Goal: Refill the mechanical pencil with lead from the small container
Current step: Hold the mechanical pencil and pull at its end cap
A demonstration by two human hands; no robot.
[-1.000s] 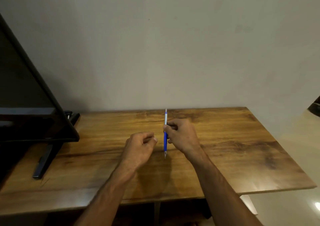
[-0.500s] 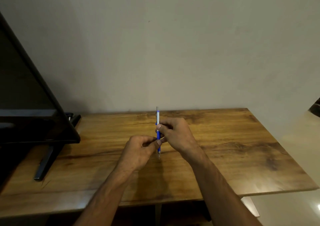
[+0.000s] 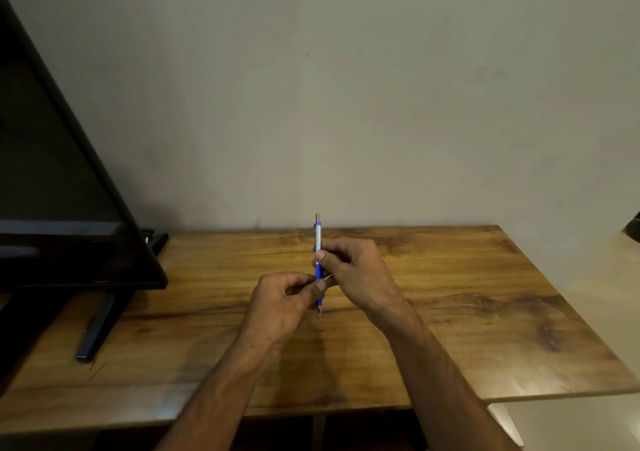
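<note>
Upright, pencil [image 3: 318, 239] in right grip [image 3: 353, 272].

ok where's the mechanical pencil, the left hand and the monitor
mechanical pencil [image 3: 318, 239]: head view, silver upper barrel
left hand [image 3: 277, 307]: head view, back of the hand
monitor [image 3: 52, 173]: head view, dark screen

Home room, television [image 3: 52, 173] on wooden table [image 3: 450, 295], plain wall [image 3: 346, 104]

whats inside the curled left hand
On the left hand, the fingers curl over the palm and the thumb touches the pencil held upright by the right hand. Anything in the palm is covered, so it cannot be seen.
</note>
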